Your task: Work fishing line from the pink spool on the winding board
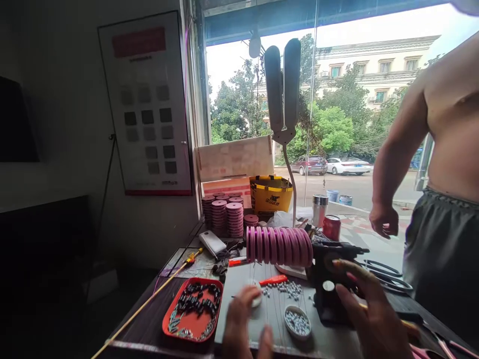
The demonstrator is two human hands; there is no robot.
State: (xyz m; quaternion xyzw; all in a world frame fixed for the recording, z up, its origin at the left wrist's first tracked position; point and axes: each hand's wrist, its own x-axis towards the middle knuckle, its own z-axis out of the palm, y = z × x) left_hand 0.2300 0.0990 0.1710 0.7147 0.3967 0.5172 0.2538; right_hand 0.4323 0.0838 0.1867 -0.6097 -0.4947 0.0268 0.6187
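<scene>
Blurred by motion, my left hand [239, 321] hovers over the light work board, thumb apart from the fingers. Its fingertips are by a small round white piece [256, 295]; whether they touch it I cannot tell. My right hand [374, 311] has its fingers spread beside a black machine [329, 274]. A row of pink spools [279, 247] sits side by side on the machine's shaft, and thin lines hang down from them. Below them lie an orange-red tool [273, 280], loose silvery beads [288, 289] and a small white dish [298, 333] of similar beads.
On the left stands a red tray [192, 329] of dark and metal pieces, near a long thin stick [149, 301]. Behind are stacked pink spools [235, 219], a yellow bucket [271, 197], a red can [331, 227] and a lamp [283, 134]. A person [445, 124] stands at right.
</scene>
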